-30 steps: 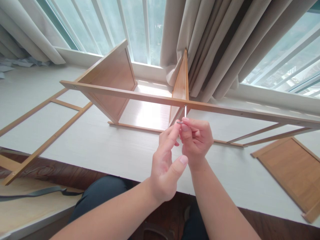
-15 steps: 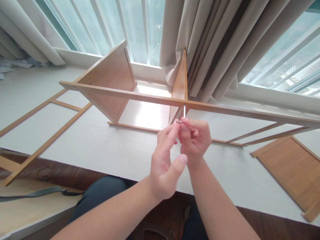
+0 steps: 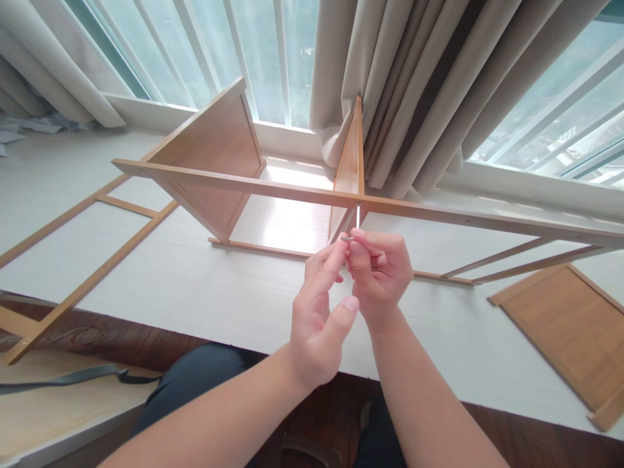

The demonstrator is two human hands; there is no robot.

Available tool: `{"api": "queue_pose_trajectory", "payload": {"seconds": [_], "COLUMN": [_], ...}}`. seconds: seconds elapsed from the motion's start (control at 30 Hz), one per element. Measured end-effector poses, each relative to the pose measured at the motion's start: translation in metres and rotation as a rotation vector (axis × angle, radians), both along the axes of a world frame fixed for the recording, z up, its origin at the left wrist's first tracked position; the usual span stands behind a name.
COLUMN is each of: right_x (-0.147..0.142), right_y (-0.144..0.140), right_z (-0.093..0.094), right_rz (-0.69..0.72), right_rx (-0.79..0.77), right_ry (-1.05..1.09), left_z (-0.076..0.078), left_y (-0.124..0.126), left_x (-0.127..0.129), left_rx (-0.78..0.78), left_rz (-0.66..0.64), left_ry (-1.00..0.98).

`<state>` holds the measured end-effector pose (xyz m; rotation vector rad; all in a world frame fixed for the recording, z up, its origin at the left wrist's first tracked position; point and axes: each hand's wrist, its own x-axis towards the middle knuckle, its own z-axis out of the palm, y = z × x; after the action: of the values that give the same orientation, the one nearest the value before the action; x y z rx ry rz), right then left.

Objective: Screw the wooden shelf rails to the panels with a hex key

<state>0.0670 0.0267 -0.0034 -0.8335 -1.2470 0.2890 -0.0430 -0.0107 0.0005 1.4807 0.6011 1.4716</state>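
Note:
My right hand (image 3: 383,273) pinches a thin L-shaped metal hex key (image 3: 358,218) between thumb and forefinger. The key's long arm reaches up to the front rail (image 3: 287,188) of a wooden shelf frame, where an upright panel (image 3: 359,146) meets it. Its short bent end points left, and a fingertip of my left hand (image 3: 319,318) touches it. The left thumb stands apart from the fingers, and that hand grips nothing. A screw head at the key's tip is too small to make out.
A larger wooden panel (image 3: 209,146) stands in the frame at left. A ladder-like wooden side frame (image 3: 112,260) lies left, and a loose wooden board (image 3: 565,331) lies right on the white surface (image 3: 234,299). Curtains (image 3: 404,84) hang behind. An open box (image 3: 68,409) sits lower left.
Almost nothing differs. Both hands and the hex key keep the same place at the rail, and the whole view has shifted very slightly left.

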Motion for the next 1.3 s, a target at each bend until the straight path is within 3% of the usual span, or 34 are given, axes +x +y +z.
{"api": "queue_pose_trajectory", "payload": {"seconds": [0.37, 0.73, 1.13, 1.3], "right_x": [0.000, -0.002, -0.006, -0.003], "right_y": [-0.001, 0.003, 0.000, -0.001], "right_z": [-0.001, -0.014, -0.008, -0.002], "right_rz": [0.024, -0.019, 0.021, 0.050], "right_rx": [0.012, -0.018, -0.034, -0.065], "right_ry": [0.007, 0.068, 0.140, 0.114], "left_z": [0.002, 0.003, 0.004, 0.007], "left_y": [-0.001, 0.003, 0.006, 0.008], "left_x": [0.001, -0.003, -0.005, -0.006], "left_rx": [-0.005, 0.115, 0.197, 0.121], "left_rz": [0.016, 0.033, 0.068, 0.073], "left_ry": [-0.001, 0.088, 0.156, 0.120]}}
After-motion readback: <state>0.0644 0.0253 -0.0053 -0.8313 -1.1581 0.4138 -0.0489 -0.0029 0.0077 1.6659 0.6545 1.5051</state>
